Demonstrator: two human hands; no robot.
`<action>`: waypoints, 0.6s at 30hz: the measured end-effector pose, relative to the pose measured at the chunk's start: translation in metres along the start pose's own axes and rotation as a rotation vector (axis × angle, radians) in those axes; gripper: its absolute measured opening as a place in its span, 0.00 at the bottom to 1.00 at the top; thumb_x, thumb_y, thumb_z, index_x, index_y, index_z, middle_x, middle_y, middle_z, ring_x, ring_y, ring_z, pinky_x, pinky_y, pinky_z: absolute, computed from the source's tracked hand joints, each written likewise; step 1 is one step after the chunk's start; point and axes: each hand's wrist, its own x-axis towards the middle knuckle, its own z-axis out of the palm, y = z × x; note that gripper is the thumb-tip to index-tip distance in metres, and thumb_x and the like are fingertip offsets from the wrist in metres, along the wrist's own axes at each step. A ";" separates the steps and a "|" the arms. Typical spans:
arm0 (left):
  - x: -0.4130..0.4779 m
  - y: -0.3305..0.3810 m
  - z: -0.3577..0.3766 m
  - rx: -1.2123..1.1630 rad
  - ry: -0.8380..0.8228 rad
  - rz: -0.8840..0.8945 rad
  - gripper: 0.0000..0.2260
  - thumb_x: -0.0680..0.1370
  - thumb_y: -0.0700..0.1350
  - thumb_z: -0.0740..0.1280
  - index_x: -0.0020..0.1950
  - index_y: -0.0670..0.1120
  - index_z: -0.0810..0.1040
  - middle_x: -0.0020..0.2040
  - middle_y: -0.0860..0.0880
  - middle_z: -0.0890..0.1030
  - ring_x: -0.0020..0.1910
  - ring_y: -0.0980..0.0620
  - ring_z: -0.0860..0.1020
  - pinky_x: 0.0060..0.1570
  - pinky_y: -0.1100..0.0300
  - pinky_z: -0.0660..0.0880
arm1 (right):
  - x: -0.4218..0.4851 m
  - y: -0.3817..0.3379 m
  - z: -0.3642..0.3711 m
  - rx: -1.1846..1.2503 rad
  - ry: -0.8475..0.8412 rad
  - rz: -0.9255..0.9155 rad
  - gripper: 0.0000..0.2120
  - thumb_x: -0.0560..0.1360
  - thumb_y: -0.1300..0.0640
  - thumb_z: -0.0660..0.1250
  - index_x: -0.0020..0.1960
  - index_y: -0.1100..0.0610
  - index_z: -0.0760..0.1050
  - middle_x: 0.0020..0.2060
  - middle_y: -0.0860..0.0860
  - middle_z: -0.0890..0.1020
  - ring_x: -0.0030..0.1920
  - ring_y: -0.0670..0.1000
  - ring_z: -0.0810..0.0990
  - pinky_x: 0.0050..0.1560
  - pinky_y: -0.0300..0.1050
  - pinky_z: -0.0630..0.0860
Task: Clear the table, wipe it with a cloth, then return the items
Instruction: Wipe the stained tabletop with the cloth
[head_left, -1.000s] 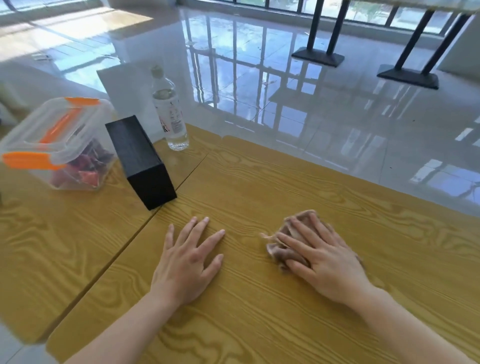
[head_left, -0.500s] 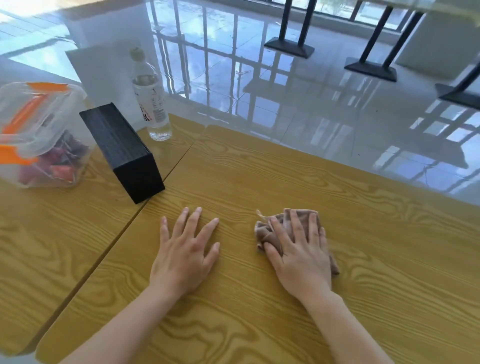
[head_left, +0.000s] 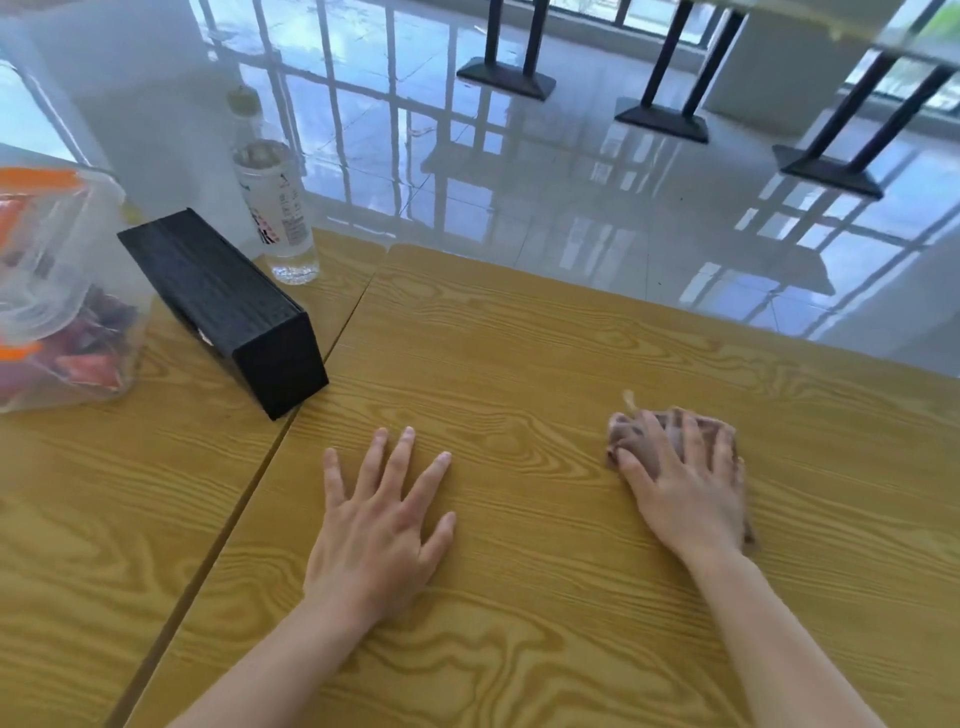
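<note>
My right hand (head_left: 685, 486) presses flat on a crumpled brown cloth (head_left: 636, 439) on the right wooden table (head_left: 519, 364); most of the cloth is hidden under the palm. My left hand (head_left: 376, 525) lies flat on the same table, fingers spread, holding nothing. On the adjoining left table (head_left: 104, 519) stand a black box (head_left: 228, 312), a clear water bottle (head_left: 275, 208) and a clear plastic container with orange clasps (head_left: 62, 291), which holds red and dark items.
A seam (head_left: 249, 483) separates the two tabletops. The far table edge drops to a glossy tiled floor (head_left: 519, 171). Black table bases (head_left: 506, 78) stand on the floor farther off.
My right hand has slid the cloth to the right, away from my left hand. The left hand stays flat in place. The view has shifted right.
</note>
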 end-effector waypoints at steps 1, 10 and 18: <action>-0.001 0.000 -0.001 -0.017 0.016 -0.007 0.29 0.79 0.66 0.51 0.78 0.57 0.59 0.80 0.47 0.57 0.80 0.44 0.51 0.74 0.32 0.46 | 0.007 -0.028 0.002 0.000 0.008 -0.054 0.34 0.71 0.24 0.32 0.75 0.31 0.37 0.80 0.47 0.42 0.78 0.60 0.35 0.76 0.62 0.40; -0.013 -0.021 -0.020 -0.771 0.333 -0.261 0.22 0.78 0.52 0.58 0.72 0.50 0.69 0.67 0.56 0.71 0.66 0.63 0.68 0.66 0.60 0.68 | -0.057 -0.154 0.014 -0.008 -0.024 -0.852 0.28 0.79 0.31 0.42 0.77 0.32 0.42 0.79 0.44 0.39 0.76 0.54 0.27 0.76 0.60 0.36; -0.040 -0.010 -0.021 -0.426 0.049 0.053 0.30 0.78 0.71 0.55 0.78 0.64 0.56 0.80 0.60 0.54 0.78 0.61 0.46 0.78 0.53 0.46 | -0.092 -0.061 0.024 0.235 0.083 -0.754 0.38 0.75 0.29 0.56 0.78 0.50 0.61 0.78 0.44 0.59 0.79 0.47 0.54 0.74 0.49 0.60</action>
